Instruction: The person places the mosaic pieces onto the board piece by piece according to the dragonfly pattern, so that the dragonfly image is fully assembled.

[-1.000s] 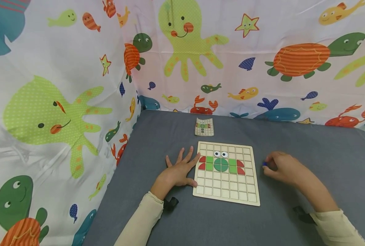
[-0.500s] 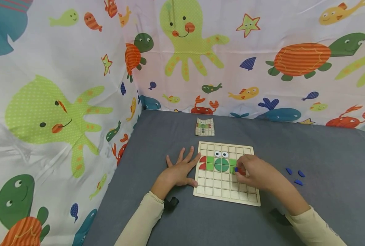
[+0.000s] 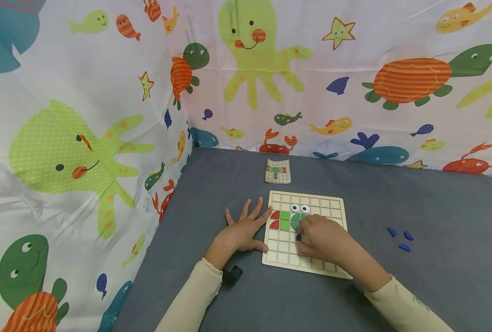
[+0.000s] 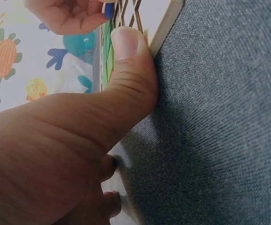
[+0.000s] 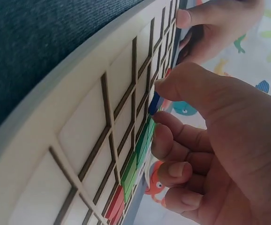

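Note:
A wooden grid board [image 3: 283, 258] lies on the grey table, with red, light green and dark green tiles and two eye tiles set in its squares. My left hand [image 3: 239, 237] rests spread at the board's left edge, its thumb [image 4: 128, 51] touching the rim in the left wrist view. Over the middle of the board, my right hand [image 3: 326, 240] pinches a small blue tile [image 5: 155, 103] between thumb and forefinger, just below the dark green circle [image 3: 295, 222]. That hand hides the tiles on the board's right side in the head view.
Several loose blue pieces [image 3: 405, 247] lie on the table right of the board. A small printed card [image 3: 278, 171] with a matching grid picture lies behind the board. A curtain with sea animals [image 3: 246, 60] stands along the back and left.
My right hand has moved left from beside the board to over its middle, carrying the blue tile and uncovering the loose blue pieces. My left hand has stayed in place.

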`<state>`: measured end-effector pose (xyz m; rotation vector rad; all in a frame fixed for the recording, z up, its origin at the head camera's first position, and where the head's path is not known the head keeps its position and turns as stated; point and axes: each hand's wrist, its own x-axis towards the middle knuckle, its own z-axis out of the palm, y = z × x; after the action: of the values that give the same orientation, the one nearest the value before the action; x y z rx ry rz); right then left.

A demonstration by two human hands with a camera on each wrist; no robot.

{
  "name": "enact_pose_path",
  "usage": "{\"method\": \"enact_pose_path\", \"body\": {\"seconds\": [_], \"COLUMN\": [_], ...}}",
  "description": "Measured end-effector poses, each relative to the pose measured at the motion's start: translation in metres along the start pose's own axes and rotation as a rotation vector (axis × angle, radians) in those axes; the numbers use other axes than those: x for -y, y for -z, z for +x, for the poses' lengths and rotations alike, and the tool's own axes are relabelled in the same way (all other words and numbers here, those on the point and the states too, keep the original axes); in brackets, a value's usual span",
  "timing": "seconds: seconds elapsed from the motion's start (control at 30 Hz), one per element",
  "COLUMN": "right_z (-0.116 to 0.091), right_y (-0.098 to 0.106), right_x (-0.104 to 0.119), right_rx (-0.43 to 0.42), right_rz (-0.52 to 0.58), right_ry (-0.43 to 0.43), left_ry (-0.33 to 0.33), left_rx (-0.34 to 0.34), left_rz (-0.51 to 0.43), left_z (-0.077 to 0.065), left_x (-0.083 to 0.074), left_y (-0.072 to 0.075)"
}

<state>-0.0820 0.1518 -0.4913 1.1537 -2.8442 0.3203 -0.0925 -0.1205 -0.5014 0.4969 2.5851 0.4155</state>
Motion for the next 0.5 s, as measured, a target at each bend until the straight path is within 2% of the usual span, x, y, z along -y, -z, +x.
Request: {"method": "enact_pose_path", "body": {"seconds": [0.5], "right_z": [0.0041], "right_y": [-0.0022], "right_x": [0.0022], "right_rx": [0.073], "right_rz": [-0.024], "right_ry": [-0.078], "left_ry": [-0.007], "left_rx": [-0.008], "left_rz": [-0.018], "left_z": [-0.0019], "left_x": [-0.0018], "left_y": [0.0025]}}
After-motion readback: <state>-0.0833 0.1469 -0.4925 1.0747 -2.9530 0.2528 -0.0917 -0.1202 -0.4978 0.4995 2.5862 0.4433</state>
